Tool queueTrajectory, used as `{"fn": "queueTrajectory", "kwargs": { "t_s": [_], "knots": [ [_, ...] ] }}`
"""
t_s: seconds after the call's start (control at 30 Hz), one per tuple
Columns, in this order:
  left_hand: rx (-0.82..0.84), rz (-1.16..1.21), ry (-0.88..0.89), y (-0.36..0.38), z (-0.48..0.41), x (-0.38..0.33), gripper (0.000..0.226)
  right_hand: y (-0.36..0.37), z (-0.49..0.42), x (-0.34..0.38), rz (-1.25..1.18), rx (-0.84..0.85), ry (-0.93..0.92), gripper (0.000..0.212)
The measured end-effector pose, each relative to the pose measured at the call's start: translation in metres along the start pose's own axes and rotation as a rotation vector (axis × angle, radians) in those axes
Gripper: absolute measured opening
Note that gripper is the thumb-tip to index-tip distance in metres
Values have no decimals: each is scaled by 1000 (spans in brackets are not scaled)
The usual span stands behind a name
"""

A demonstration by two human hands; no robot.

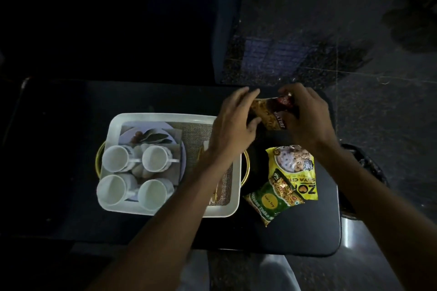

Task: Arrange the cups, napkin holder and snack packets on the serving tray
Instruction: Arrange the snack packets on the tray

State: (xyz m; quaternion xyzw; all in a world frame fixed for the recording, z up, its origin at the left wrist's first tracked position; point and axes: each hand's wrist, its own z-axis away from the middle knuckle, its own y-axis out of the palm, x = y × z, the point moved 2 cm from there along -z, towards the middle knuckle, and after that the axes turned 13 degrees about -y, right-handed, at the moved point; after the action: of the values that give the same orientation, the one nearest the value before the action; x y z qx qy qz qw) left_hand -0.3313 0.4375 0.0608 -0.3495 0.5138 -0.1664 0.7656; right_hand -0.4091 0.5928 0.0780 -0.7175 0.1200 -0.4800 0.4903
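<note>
Holding the brown snack packet at both ends, the left hand and right hand each keep a closed grip on it above the dark bench, just past the white tray. Four cups fill the tray's left half. Best laid flat on the free right side. The yellow packet and green packet wait beside the tray.

Glossy white glaze is seen on the four cups, and the serving tray looks like smooth matt white plastic, lined with a coarse woven burlap mat. Shiny crinkled foil-plastic is shown on the snack packets. The dark table is finished smooth, slightly satin.
</note>
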Motion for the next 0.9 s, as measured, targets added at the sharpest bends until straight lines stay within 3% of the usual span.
{"fn": "queueTrajectory", "kwargs": {
  "t_s": [0.13, 0.3, 0.47, 0.57, 0.7, 0.9],
  "knots": [
    [89, -113, 140, -23, -13, 8, 69, -15, -16, 33, -14, 98, -203, 58],
    [-31, 95, 118, -56, -6, 23, 48, -23, -28, 72, -83, 91, -336, 59],
    [-194, 313, -62, -95, 16, 58, 36, -12, -18, 97, -324, -234, -47, 80],
    [-209, 477, -170, -118, 26, 86, 35, 24, -16, 117, -552, -91, 100, 92],
    [-174, 557, -227, -147, 31, 123, 38, 76, -31, 152, -647, 118, 24, 73],
    [-206, 662, -353, -175, 28, 179, 30, 144, -58, 187, -546, 71, 84, 43]
  ]
}}
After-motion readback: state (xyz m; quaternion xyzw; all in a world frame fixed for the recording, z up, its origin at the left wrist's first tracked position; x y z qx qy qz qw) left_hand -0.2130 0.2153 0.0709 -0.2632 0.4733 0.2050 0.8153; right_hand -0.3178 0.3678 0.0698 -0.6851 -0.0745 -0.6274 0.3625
